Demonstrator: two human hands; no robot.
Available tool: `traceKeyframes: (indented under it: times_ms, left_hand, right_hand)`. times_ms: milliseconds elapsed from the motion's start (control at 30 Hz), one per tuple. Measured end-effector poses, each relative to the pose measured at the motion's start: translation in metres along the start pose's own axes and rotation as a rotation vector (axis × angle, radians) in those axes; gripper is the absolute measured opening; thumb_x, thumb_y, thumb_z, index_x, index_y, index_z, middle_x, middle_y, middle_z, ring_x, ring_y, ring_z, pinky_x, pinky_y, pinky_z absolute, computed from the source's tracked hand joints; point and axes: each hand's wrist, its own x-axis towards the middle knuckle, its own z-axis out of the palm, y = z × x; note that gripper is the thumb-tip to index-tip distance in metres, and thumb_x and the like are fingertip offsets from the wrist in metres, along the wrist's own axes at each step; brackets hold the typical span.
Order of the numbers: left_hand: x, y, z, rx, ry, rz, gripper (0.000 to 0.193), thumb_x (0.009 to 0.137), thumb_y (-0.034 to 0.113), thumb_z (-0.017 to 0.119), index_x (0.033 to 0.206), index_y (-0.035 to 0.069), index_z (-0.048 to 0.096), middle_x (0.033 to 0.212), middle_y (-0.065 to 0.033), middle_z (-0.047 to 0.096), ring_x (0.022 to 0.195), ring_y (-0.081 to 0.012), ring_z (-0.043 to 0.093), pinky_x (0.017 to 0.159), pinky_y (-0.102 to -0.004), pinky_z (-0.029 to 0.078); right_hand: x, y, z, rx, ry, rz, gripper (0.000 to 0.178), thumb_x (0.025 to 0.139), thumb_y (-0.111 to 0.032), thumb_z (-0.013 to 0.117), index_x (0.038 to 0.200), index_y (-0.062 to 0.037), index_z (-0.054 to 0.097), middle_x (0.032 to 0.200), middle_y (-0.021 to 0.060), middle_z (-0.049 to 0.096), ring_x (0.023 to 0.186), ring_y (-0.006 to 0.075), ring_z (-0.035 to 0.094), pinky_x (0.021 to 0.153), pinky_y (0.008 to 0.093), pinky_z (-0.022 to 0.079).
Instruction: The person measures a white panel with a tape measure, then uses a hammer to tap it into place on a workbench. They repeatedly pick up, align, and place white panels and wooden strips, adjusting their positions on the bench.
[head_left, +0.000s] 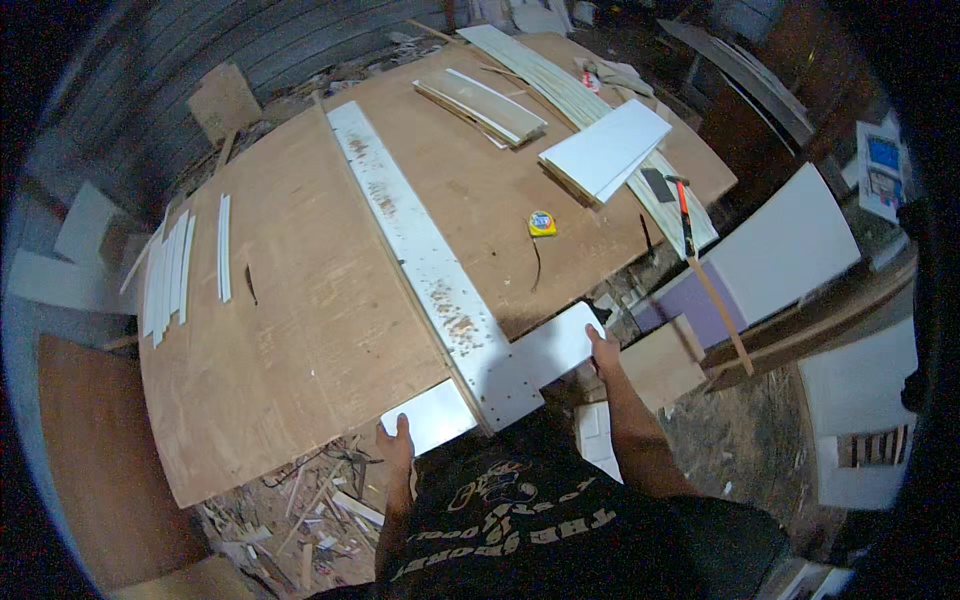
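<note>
We have both ends of a white board (568,342) in hand at the near edge of the plywood tabletop (310,320). Our left hand (396,446) grips its left end with the thumb on top; our right hand (604,353) grips the right end the same way, and the fingers beneath are mostly hidden on both sides. A long white plank (415,250), speckled with brown stains and small dark holes, lies crosswise over the board's middle, so we cannot tell from here whether the surface runs unbroken below it.

Beyond, to the right of the plank, a yellow tape measure (541,222) sits well apart from our hands. Farther right, a stack of white panels (612,145) rests partly over a long pale ribbed plank (530,65), with an orange-and-black hammer (685,210) just beside it near the table's edge. A stack of narrow boards (475,105) lies toward the far side. On our left are thin white strips (168,275), clear of the board, while wood offcuts (325,530) litter the floor below our left arm.
</note>
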Motion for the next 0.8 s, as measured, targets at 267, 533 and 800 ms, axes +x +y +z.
traceKeyframes:
  times_ms: [267,533,800]
  left_hand:
    - [0.012,0.019,0.029,-0.327,0.051,-0.059,0.064,0.097,0.037,0.068,0.135,-0.013,0.054,0.129,-0.0265,0.064,0.117,-0.0347,0.061,0.103,-0.0412,0.046]
    - [0.018,0.021,0.021,-0.319,-0.035,-0.364,0.06,0.096,0.043,0.071,0.12,-0.012,0.067,0.108,-0.0175,0.073,0.101,-0.023,0.066,0.091,-0.0363,0.05]
    - [0.003,0.009,0.02,-0.237,0.047,-0.349,0.059,0.088,0.054,0.075,0.097,-0.004,0.069,0.09,-0.0114,0.068,0.088,-0.0228,0.061,0.08,-0.0397,0.047]
  right_hand:
    - [-0.001,-0.022,-0.024,-0.05,0.245,-0.042,0.061,0.095,-0.036,0.073,0.137,0.0057,0.056,0.121,0.0136,0.066,0.104,0.0252,0.063,0.087,0.0416,0.052]
    - [0.02,0.007,-0.024,-0.004,0.22,-0.059,0.073,0.095,-0.042,0.072,0.144,0.0058,0.047,0.133,0.0162,0.06,0.115,0.0252,0.058,0.097,0.0424,0.048]
    - [-0.012,-0.038,-0.029,0.131,-0.015,0.003,0.097,0.094,-0.051,0.069,0.157,0.0065,0.023,0.148,0.0271,0.047,0.129,0.0384,0.055,0.105,0.0492,0.047]
